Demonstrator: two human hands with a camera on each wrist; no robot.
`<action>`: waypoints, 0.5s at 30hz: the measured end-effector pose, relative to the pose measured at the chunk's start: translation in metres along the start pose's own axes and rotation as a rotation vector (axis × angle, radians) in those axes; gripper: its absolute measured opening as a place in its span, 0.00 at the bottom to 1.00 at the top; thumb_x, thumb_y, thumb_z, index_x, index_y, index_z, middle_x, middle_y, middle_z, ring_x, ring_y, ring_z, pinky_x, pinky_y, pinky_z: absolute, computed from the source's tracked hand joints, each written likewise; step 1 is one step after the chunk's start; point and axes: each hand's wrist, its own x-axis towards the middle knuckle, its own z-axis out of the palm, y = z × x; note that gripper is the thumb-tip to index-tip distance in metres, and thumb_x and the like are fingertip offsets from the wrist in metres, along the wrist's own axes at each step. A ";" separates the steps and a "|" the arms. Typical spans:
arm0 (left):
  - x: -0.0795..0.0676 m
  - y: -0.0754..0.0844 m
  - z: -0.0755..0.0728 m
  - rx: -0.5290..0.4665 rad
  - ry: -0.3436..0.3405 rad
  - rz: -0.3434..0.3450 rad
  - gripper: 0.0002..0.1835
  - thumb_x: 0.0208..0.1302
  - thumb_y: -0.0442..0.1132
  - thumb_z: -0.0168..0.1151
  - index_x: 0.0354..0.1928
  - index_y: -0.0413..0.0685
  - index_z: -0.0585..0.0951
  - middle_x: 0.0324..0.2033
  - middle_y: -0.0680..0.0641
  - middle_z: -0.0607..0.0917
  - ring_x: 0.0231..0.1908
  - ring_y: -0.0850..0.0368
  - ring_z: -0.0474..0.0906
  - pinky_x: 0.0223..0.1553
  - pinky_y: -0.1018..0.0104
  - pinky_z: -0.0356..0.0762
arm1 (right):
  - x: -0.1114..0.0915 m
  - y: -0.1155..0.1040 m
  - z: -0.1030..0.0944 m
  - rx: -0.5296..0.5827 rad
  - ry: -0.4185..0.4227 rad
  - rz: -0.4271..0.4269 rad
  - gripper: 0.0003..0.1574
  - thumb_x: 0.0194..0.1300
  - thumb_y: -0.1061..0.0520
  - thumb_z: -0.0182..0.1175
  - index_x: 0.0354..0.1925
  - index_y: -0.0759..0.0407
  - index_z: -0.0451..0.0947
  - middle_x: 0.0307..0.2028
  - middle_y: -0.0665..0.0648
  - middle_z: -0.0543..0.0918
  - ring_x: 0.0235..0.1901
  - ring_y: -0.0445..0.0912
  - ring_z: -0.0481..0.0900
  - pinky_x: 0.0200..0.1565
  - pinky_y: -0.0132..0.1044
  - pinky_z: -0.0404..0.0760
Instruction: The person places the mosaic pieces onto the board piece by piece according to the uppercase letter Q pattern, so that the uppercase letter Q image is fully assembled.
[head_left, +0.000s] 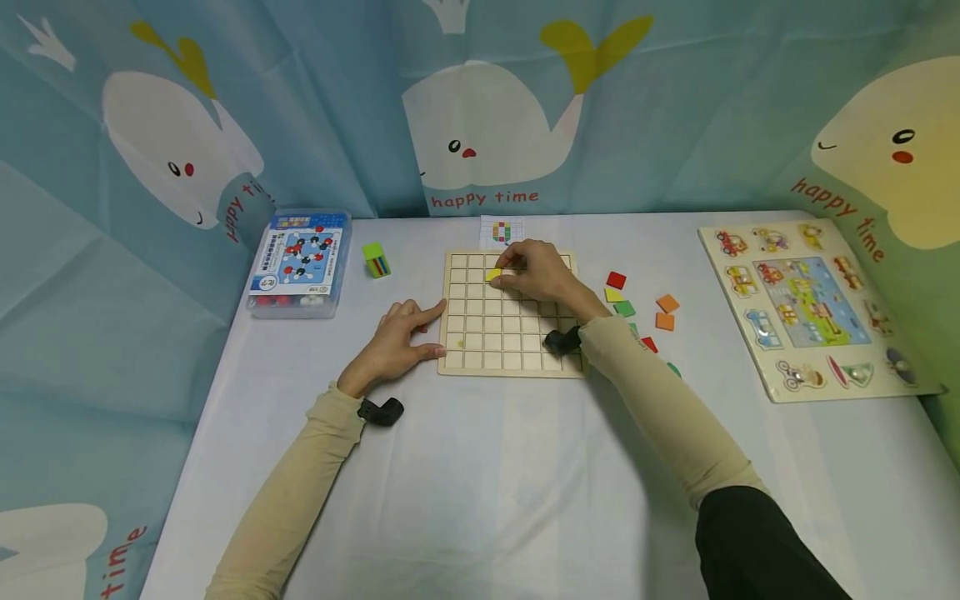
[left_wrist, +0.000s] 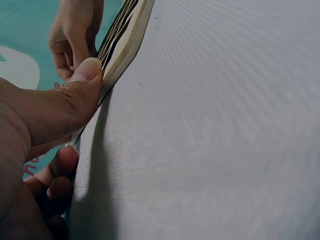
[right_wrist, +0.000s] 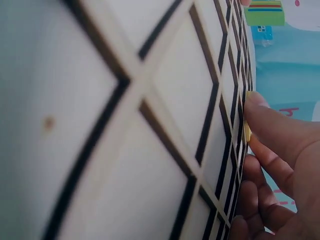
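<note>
1. At the left back corner of the table point(head_left: 465, 500) I see a plastic box point(head_left: 262, 275), a picture of joined balls on its lid; red and white pieces point(head_left: 288, 301) show through its front.
2. By the right edge of the table lies a puzzle board point(head_left: 768, 362), with cars, animals and other picture pieces sitting in it around a larger middle picture.
3. The grid board point(head_left: 495, 333) lies between them, nearer the back edge than the front, its surface split into square compartments.
4. The yellow tile point(head_left: 492, 274) is at the grid board's surface, near its back edge and left of its middle; I cannot tell whether it touches the bottom of a compartment.
5. The right hand point(head_left: 536, 271) pinches that tile, thumb and forefinger nearly closed, the other fingers curled.
6. The left hand point(head_left: 397, 340) rests at the grid board's left edge, thumb and forefinger spread and touching it, the rest loosely bent.
7. The right hand and a black wrist camera point(head_left: 562, 341) cover part of the grid board's right side; the right sleeve point(head_left: 675, 408) partly hides some loose tiles point(head_left: 624, 308), red, yellow, green and orange, just beyond its right edge.
8. A stack of tiles point(head_left: 377, 260) stands near the box, and a patterned card point(head_left: 487, 229) lies by the table's back edge, before a whale-printed curtain point(head_left: 337, 125).
</note>
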 end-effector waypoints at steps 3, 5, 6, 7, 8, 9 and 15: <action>0.000 0.000 0.000 -0.004 0.001 -0.003 0.44 0.64 0.43 0.77 0.79 0.49 0.68 0.37 0.47 0.70 0.40 0.53 0.58 0.48 0.57 0.52 | 0.000 0.000 -0.001 0.004 -0.016 0.001 0.17 0.67 0.53 0.75 0.48 0.63 0.86 0.47 0.64 0.87 0.48 0.57 0.84 0.58 0.51 0.80; 0.001 0.000 -0.001 -0.008 0.002 -0.002 0.44 0.63 0.42 0.78 0.79 0.49 0.69 0.36 0.47 0.71 0.39 0.53 0.58 0.48 0.57 0.52 | 0.000 0.000 -0.003 0.014 -0.028 0.002 0.17 0.68 0.54 0.74 0.48 0.63 0.86 0.47 0.64 0.87 0.48 0.57 0.84 0.58 0.52 0.80; 0.001 0.001 -0.001 -0.008 0.004 0.000 0.44 0.63 0.42 0.78 0.79 0.49 0.69 0.36 0.47 0.71 0.39 0.53 0.58 0.48 0.57 0.52 | 0.000 0.001 -0.003 0.020 -0.031 0.001 0.16 0.68 0.55 0.74 0.49 0.64 0.86 0.47 0.64 0.87 0.48 0.57 0.85 0.58 0.52 0.80; 0.001 0.001 -0.001 -0.010 0.004 0.002 0.44 0.63 0.42 0.78 0.79 0.49 0.69 0.36 0.47 0.71 0.38 0.53 0.57 0.48 0.57 0.52 | -0.001 0.001 -0.003 0.026 -0.034 0.001 0.16 0.68 0.55 0.74 0.49 0.64 0.86 0.47 0.64 0.87 0.48 0.57 0.85 0.58 0.52 0.80; 0.001 0.001 -0.001 -0.011 0.005 0.003 0.44 0.63 0.42 0.78 0.79 0.49 0.69 0.36 0.47 0.71 0.38 0.53 0.57 0.48 0.57 0.52 | -0.001 0.001 -0.004 0.030 -0.037 0.000 0.16 0.68 0.55 0.73 0.49 0.64 0.86 0.47 0.64 0.87 0.48 0.57 0.85 0.59 0.52 0.80; 0.001 0.002 -0.001 -0.012 0.005 0.003 0.44 0.63 0.42 0.78 0.79 0.49 0.69 0.36 0.46 0.71 0.38 0.53 0.57 0.48 0.57 0.52 | -0.001 0.001 -0.004 0.034 -0.039 0.000 0.16 0.68 0.56 0.73 0.49 0.64 0.86 0.47 0.65 0.87 0.49 0.58 0.85 0.59 0.52 0.80; 0.001 0.000 0.000 -0.018 0.004 0.002 0.44 0.63 0.43 0.78 0.79 0.49 0.69 0.36 0.47 0.71 0.38 0.53 0.57 0.48 0.57 0.51 | 0.000 0.001 -0.004 0.041 -0.044 -0.002 0.14 0.69 0.57 0.72 0.49 0.63 0.86 0.48 0.64 0.87 0.49 0.57 0.85 0.59 0.52 0.80</action>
